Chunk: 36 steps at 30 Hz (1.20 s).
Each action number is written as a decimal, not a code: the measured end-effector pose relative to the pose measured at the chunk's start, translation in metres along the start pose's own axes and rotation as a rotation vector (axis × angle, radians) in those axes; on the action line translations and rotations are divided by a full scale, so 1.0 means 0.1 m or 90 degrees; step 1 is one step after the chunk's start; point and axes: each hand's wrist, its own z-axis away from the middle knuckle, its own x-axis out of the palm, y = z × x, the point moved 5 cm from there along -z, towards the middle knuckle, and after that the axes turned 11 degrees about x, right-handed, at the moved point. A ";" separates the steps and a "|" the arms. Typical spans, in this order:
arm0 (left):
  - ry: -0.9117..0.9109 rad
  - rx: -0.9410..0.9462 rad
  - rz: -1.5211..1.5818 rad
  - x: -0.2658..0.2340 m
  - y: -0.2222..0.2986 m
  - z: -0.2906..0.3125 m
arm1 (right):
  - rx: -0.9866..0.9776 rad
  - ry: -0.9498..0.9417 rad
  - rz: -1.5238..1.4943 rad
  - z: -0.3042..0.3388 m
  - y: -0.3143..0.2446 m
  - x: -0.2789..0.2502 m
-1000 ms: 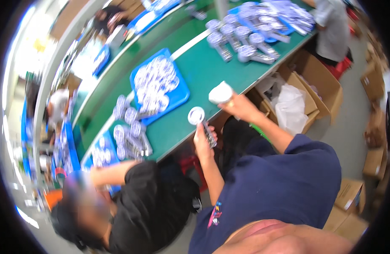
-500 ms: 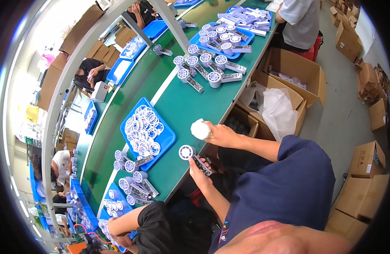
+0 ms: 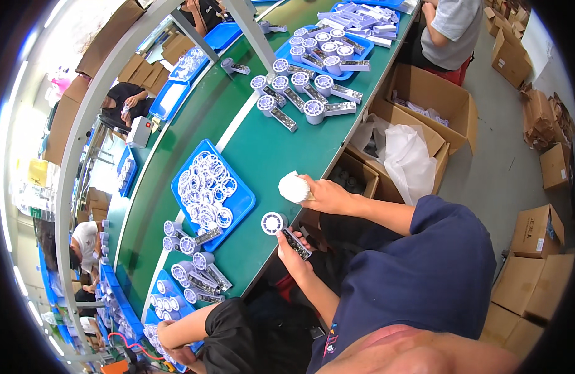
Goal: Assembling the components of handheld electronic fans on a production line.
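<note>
My left hand [image 3: 294, 250] is closed around the handle of a handheld fan body [image 3: 274, 223]. Its round, white-rimmed head points up and away from me, and a dark strip, apparently with parts on it, shows along the open handle. Just beyond it, my right hand [image 3: 330, 196] grips a white, rounded, lumpy bundle [image 3: 294, 187], perhaps wrapped in cloth; what is inside cannot be seen. The bundle and the fan head are close together but apart. A blue tray [image 3: 244, 209] of white ring-shaped covers [image 3: 206, 184] lies ahead on the green bench.
More fan bodies [image 3: 314, 111] stand at the far end, others [image 3: 203, 260] at the near left. Cardboard boxes [image 3: 460, 107], one with a white plastic bag [image 3: 409, 162], line the bench edge on my right. A co-worker's arm [image 3: 186, 330] reaches in at lower left.
The view has shifted slightly, so the bench and trays sit a little further left. Both hands keep the same hold and almost the same place.
</note>
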 end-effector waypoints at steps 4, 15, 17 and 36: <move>-0.006 -0.008 0.003 0.00 -0.02 0.02 | -0.001 0.002 0.005 0.04 -0.01 -0.03; -0.005 -0.001 0.010 -0.05 -0.02 0.00 | 0.024 -0.039 0.003 -0.01 -0.03 0.00; -0.002 -0.004 0.010 -0.04 -0.02 -0.01 | 0.014 -0.035 0.005 -0.02 -0.04 -0.01; 0.001 -0.010 0.027 -0.04 -0.03 0.01 | 0.022 -0.040 -0.009 0.00 -0.03 -0.01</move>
